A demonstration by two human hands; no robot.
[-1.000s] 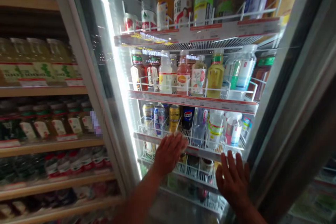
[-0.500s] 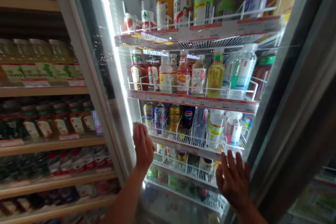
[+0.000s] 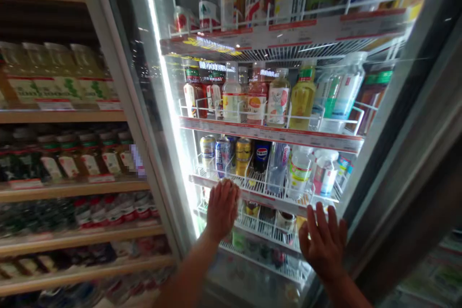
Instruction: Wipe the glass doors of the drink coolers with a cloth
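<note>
A glass door (image 3: 224,279) of a lit drinks fridge stands in front of me, with reflections of lights across it. My left hand (image 3: 223,211) lies flat against the glass, fingers close together, over what looks like a pale cloth (image 3: 238,197). Only a thin edge of the cloth shows past the fingers. My right hand (image 3: 323,240) has its fingers spread at the glass, lower right, and holds nothing. Behind the glass, near my hands, are a gold can (image 3: 243,156), a dark blue Pepsi bottle (image 3: 261,155) and a clear bottle with a green-yellow label (image 3: 299,173).
Inside the fridge, wire shelves (image 3: 270,130) carry several bottles and cans. A bright light strip (image 3: 159,53) runs down the left side. The dark metal door frame (image 3: 390,154) slants on the right. Open wooden shelves (image 3: 72,192) with bottles stand on the left.
My left hand has slid to the right across the glass, away from the light strip. My right hand stays nearly in place. The view has shifted slightly.
</note>
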